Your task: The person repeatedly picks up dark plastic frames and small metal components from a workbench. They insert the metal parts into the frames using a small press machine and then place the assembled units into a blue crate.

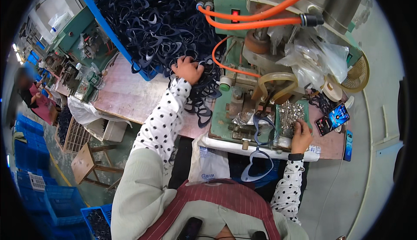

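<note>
My left hand (pixel 187 69) is closed, its fingers curled into a heap of dark blue plastic glasses frames (pixel 152 27) at the front of a blue crate. Fingertips are partly hidden among the frames. My right hand (pixel 302 136) pinches beside a small tray of shiny metal pieces (pixel 290 116); what lies between thumb and finger is too small to make out. Between the hands, one heart-shaped glasses frame (pixel 258 168) hangs from the green bench machine (pixel 221 125), its upper loop at the work point and its lower loop over the front edge.
Orange air hoses (pixel 269 12) arch over the machine. Two phones (pixel 332 119) lie at right, near a fan (pixel 355 72). Bottles (pixel 89 77) stand on the left bench. A wooden stool (pixel 93 166) and blue crates (pixel 65 203) occupy the left floor; another person (pixel 37 96) is beyond.
</note>
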